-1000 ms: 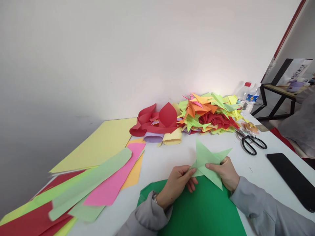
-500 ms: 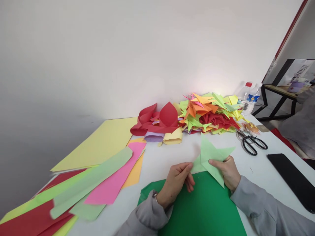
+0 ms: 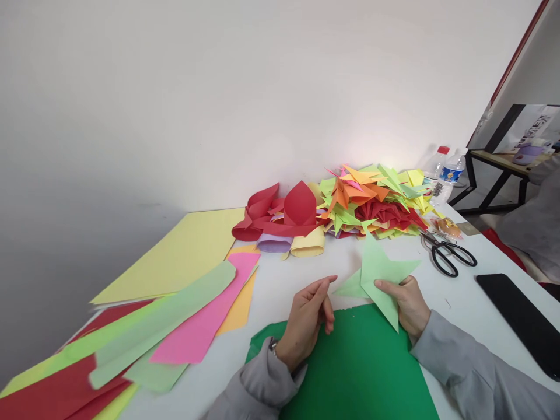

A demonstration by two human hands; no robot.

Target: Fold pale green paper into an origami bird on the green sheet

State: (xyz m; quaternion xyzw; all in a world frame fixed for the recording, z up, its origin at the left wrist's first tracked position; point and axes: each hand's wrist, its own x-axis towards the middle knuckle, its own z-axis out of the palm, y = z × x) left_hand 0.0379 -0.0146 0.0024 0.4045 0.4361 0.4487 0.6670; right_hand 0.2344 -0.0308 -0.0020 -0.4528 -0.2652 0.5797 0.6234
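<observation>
My right hand (image 3: 408, 306) pinches a pale green folded paper star (image 3: 380, 269), thumb on its face and the other fingers behind. The star's points spread up, left, right and down. Just left of its left point, my left hand (image 3: 307, 321) hovers with the index finger stretched out and the other fingers loosely curled, touching nothing. Below both hands lies a dark green sheet of paper (image 3: 359, 367), partly hidden by my left forearm.
Folded paper stars (image 3: 371, 201) are heaped by the wall, beside rolled red paper (image 3: 300, 204). Black-handled scissors (image 3: 450, 256), a black phone-like slab (image 3: 520, 324) and plastic bottles (image 3: 448, 175) lie or stand right. Coloured paper strips (image 3: 166, 321) overlap at left. A person's grey sleeve (image 3: 534, 204) shows far right.
My left hand has let go of the star's left point and drawn slightly left, its index finger extending. My right hand still holds the star, nearly in place.
</observation>
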